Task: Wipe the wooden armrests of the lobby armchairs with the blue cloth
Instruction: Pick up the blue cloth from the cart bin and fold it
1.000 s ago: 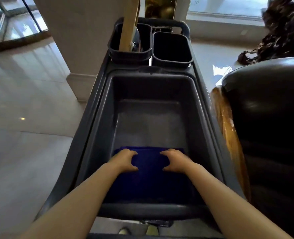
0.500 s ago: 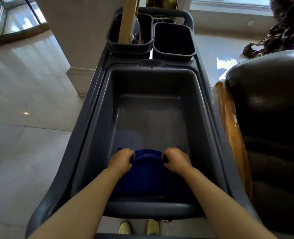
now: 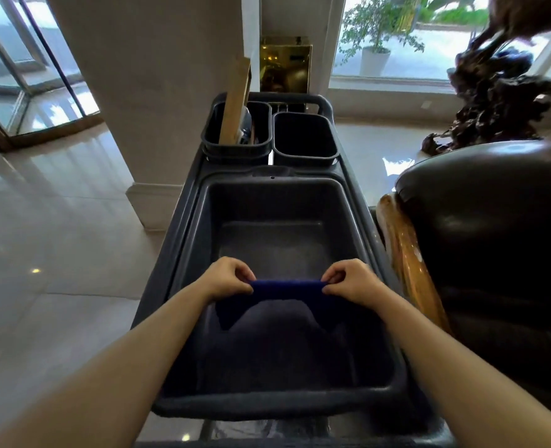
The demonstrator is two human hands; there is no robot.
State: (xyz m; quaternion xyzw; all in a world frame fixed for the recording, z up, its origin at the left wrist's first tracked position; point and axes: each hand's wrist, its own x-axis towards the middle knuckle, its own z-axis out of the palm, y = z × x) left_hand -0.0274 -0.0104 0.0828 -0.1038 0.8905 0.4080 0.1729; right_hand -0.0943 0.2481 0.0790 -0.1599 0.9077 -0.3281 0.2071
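Lifting the blue cloth (image 3: 284,287) out of the cart's grey tub (image 3: 348,221) at lower centre, I have my left hand (image 3: 227,279) and right hand (image 3: 351,281) each pinched closed on its top edge. Next, I judge, it goes to the wooden armrest (image 3: 403,253) at right.

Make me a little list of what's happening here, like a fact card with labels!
left hand: pinching one top corner of the dark blue cloth
right hand: pinching the other top corner
cloth: lifted, hanging over the big grey plastic cart tub
small black bins: two at the cart's far end, one holding a wooden handle
armchair: dark leather, glossy wooden armrest, right of the cart
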